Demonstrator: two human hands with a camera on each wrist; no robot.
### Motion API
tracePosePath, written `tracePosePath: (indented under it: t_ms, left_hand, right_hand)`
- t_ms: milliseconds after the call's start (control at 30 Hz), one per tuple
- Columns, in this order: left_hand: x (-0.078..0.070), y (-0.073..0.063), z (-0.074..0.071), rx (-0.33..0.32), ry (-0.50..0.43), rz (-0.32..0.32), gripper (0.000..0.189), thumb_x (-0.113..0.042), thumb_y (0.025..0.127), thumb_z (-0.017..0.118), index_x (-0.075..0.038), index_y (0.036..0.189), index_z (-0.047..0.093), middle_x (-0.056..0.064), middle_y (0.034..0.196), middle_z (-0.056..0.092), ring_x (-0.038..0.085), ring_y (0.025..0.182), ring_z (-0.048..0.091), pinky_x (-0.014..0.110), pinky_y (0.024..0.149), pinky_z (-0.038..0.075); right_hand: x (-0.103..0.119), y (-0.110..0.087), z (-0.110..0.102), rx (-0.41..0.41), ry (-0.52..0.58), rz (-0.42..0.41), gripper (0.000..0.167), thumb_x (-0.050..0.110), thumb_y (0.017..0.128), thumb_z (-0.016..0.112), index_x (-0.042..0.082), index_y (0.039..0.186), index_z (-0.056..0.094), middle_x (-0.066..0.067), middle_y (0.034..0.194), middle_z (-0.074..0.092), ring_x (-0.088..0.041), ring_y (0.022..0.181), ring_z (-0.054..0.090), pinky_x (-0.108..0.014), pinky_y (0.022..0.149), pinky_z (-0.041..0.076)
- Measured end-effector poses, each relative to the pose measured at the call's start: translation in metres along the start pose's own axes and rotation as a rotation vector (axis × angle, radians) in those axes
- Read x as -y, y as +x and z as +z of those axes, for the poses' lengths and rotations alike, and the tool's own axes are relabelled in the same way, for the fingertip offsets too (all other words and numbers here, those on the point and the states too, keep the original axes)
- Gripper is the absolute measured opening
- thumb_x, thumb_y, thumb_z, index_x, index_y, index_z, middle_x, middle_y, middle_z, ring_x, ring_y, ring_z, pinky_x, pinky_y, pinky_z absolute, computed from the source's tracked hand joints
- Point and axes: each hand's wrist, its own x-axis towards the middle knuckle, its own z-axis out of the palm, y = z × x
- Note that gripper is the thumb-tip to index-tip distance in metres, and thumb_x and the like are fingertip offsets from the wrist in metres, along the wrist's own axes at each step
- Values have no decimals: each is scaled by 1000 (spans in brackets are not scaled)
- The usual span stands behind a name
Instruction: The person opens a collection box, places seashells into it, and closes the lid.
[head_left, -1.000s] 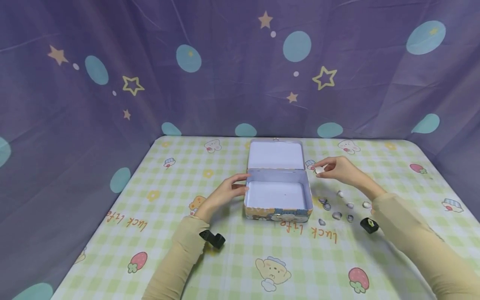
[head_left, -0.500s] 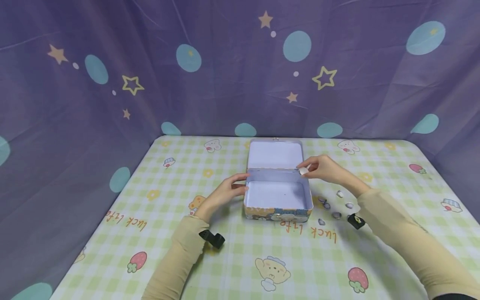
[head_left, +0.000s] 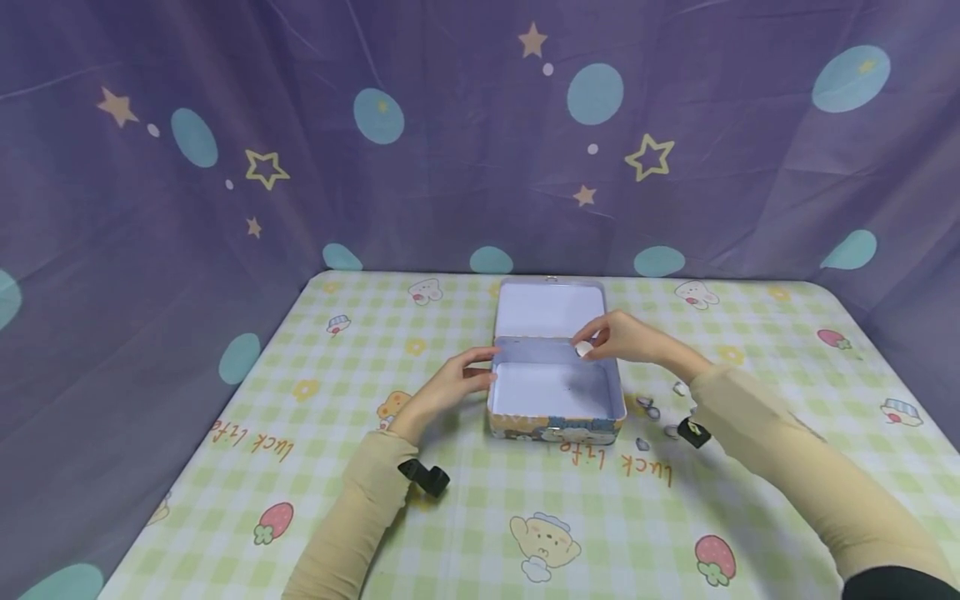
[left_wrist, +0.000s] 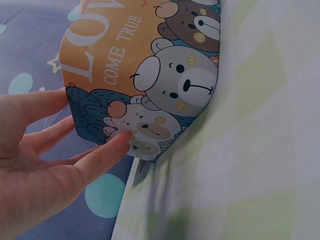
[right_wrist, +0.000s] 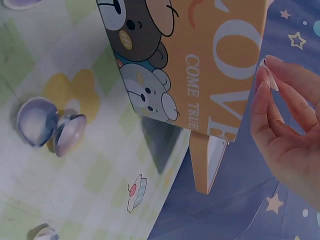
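An open tin box [head_left: 517, 427], white inside with cartoon bears on its walls, stands mid-table, lid tipped back. My right hand [head_left: 628, 338] pinches a small white seashell [head_left: 583, 350] over the box's right part, just above the rim. In the right wrist view the shell [right_wrist: 271, 81] shows edge-on between thumb and fingers. My left hand [head_left: 447, 383] rests against the box's left side. Seen from the left wrist, its fairly straight fingers [left_wrist: 107, 157] lie along the printed wall, curled round nothing.
Several seashells [head_left: 653, 412] lie on the checked tablecloth right of the box, some partly hidden by the right forearm. In the right wrist view two shells [right_wrist: 37, 121] lie side by side. A purple curtain [head_left: 450, 208] hangs behind the table.
My right hand has carried the shell leftward from beside the box to over its inside. The left hand and the box have stayed in place.
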Motion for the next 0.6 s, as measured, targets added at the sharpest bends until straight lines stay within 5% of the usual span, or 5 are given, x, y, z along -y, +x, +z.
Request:
tracePosePath:
  t_ms: [600]
  left_hand:
    - [0,1,1,-6,-36,-5,48,-4,88,52,3,132,35,26,135,31,42,118,38,36,93,44]
  right_hand:
    - [9,21,11,128,57,-18,28,-3,74,64,-7,102,62,-18,103,62,-24,87,62,-25,66,53]
